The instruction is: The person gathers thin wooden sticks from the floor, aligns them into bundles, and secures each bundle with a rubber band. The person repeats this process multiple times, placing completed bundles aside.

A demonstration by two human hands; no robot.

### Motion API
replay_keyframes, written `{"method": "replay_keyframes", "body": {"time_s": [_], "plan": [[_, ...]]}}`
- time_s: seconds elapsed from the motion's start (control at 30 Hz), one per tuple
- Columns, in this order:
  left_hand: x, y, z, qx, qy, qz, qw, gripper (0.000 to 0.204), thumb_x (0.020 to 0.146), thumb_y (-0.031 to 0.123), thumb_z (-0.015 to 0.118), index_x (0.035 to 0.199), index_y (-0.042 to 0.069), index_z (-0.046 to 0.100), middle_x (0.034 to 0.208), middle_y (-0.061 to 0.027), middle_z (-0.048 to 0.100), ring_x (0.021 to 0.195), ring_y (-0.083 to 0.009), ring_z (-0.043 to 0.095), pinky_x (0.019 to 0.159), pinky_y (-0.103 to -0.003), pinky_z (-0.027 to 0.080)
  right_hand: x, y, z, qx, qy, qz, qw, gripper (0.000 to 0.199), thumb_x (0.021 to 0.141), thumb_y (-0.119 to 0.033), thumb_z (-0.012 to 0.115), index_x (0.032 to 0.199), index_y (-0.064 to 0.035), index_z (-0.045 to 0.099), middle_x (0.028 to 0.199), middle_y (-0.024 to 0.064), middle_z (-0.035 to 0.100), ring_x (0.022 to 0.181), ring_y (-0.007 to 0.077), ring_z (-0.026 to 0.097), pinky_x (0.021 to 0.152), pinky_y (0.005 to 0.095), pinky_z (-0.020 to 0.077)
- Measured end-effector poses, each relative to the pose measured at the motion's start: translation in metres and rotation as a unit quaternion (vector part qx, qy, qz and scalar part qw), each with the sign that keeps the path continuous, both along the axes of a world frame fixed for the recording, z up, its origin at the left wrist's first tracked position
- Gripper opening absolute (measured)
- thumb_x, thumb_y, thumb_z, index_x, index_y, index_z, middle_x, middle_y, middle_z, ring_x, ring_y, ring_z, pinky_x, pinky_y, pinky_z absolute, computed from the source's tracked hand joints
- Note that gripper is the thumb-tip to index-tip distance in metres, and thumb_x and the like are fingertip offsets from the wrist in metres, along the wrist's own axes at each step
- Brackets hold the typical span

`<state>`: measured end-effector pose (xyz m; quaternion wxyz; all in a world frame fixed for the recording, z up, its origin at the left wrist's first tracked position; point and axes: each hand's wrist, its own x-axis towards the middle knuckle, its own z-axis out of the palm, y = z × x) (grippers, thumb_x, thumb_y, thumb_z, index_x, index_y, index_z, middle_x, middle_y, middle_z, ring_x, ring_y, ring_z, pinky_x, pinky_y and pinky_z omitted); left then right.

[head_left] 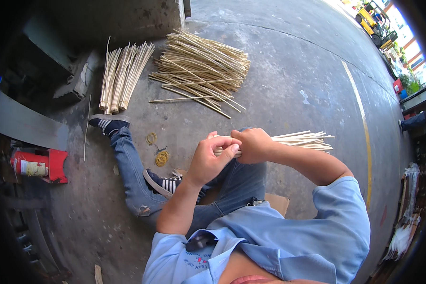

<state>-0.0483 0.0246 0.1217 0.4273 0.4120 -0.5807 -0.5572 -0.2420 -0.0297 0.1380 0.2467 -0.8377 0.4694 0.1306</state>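
Note:
My left hand [210,160] is closed round the near end of a bundle of thin pale wooden sticks [305,140], thumb and fingers pressed on it. Right beside it, my right hand [252,146] grips the same bundle, its fist covering part of the sticks. The bundle lies roughly level above my bent leg, its loose ends fanning out to the right past my right forearm. Whether a band goes round it is hidden by my hands. Yellow rubber bands [162,158] lie on the floor left of my left hand.
A large loose pile of sticks [203,71] lies ahead on the concrete floor. Several gathered stick bundles [123,78] stand by my outstretched shoe [110,122]. A red holder [57,165] sits at the left; cardboard [277,203] is beside me. A yellow forklift [375,23] is far right.

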Motion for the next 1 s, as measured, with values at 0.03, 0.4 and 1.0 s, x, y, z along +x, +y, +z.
{"method": "replay_keyframes", "body": {"time_s": [0.03,0.4,1.0], "plan": [[-0.001,0.006,0.002,-0.057,-0.046,0.010,0.997,0.023,0.097,0.010,0.070,0.114,-0.004,0.074,0.087,-0.0005,0.069,0.080,-0.0072,0.060,0.084,-0.026,0.052,0.000,-0.001,-0.001,0.001,0.003,-0.009,1.000,0.042,0.074,-0.026,0.077,0.108,-0.0071,0.064,0.092,0.0173,0.075,0.090,0.0387,0.074,0.079,0.0492,0.0590],[0.021,0.034,-0.051,0.093,-0.104,0.038,0.990,0.056,0.110,0.044,0.053,0.116,-0.007,0.073,0.087,-0.0105,0.074,0.063,-0.0091,0.062,0.057,-0.027,0.049,-0.032,-0.029,0.003,0.025,-0.159,-0.111,0.981,0.047,0.068,-0.023,0.082,0.109,-0.0067,0.065,0.095,0.0188,0.075,0.093,0.0389,0.073,0.083,0.0463,0.0582],[0.030,0.074,0.004,0.157,0.113,-0.054,0.980,0.053,0.107,0.037,0.061,0.129,-0.011,0.058,0.103,-0.0118,0.069,0.071,-0.0070,0.062,0.070,-0.022,0.052,-0.002,-0.052,0.004,0.008,-0.096,-0.094,0.991,0.047,0.070,-0.027,0.082,0.108,-0.0044,0.069,0.098,0.0207,0.075,0.096,0.0388,0.073,0.086,0.0470,0.0571]]}}
